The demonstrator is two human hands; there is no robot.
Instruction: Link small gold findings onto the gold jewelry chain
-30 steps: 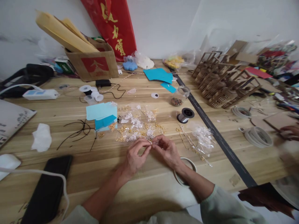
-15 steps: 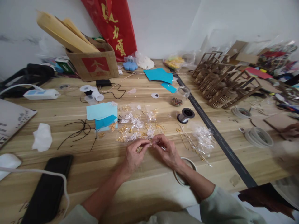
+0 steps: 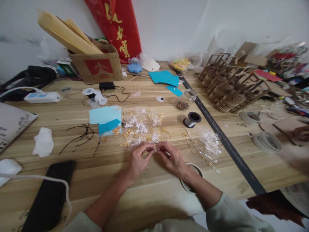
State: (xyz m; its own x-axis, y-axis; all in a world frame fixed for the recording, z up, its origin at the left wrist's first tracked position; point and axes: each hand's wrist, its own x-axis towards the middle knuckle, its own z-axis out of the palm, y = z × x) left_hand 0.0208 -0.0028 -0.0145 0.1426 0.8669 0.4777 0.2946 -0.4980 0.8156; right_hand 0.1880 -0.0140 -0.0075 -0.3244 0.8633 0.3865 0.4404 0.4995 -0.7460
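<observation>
My left hand (image 3: 139, 160) and my right hand (image 3: 172, 158) meet at their fingertips low over the wooden table. Both are closed in a pinch around a tiny gold-coloured metal piece (image 3: 155, 149), too small to tell its exact kind. Just beyond the fingers lie heaps of small silver findings (image 3: 142, 127) and gold findings (image 3: 125, 143), some on or in clear plastic bags. To the right of my right hand rest gold and silver chains (image 3: 193, 143) beside crumpled clear bags (image 3: 209, 143). A pale ring-shaped roll (image 3: 188, 186) is partly covered by my right forearm.
A wire spool (image 3: 192, 119) and a glass jar of beads (image 3: 185, 100) stand beyond the chains. Blue paper sheets (image 3: 105, 115) and black cords (image 3: 83, 137) lie left; a black phone (image 3: 51, 193) is nearer. Brown wooden models (image 3: 231, 85) fill the back right. Another person's hand (image 3: 300, 132) shows at the right edge.
The fingers of my right hand have shifted slightly and now press closer against my left fingertips. The surrounding objects stay where they were.
</observation>
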